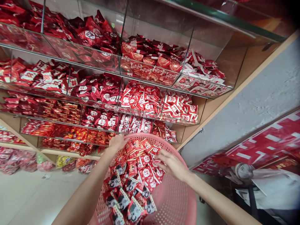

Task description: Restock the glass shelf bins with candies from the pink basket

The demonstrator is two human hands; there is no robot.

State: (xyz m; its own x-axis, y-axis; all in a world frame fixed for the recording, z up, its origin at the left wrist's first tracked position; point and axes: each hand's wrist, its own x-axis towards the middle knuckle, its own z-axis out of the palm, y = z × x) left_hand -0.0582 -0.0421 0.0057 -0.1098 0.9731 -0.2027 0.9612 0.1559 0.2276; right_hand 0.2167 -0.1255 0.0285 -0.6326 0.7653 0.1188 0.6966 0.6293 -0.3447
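Observation:
A pink perforated plastic basket (181, 187) is tilted in front of me, its far rim up against the lower shelves. My left hand (117, 142) is closed over the basket's far left rim. Inside lies a heap of small red candy packets (146, 173), with black-and-white printed packets (124, 198) towards the near side. My right hand (172, 164) is inside the basket at the heap's right edge. Its fingers are slightly bent and apart, the tips touching red packets. Whether a packet sits under those fingertips is hard to make out.
Wooden shelving (189, 131) with clear-fronted compartments rises ahead, filled with red packets (140, 98) in several rows. Bagged goods (22, 161) sit beneath it at the left. A grey wall (225, 125) runs along the right, with a small fan (243, 171) and white bags (276, 187) nearby.

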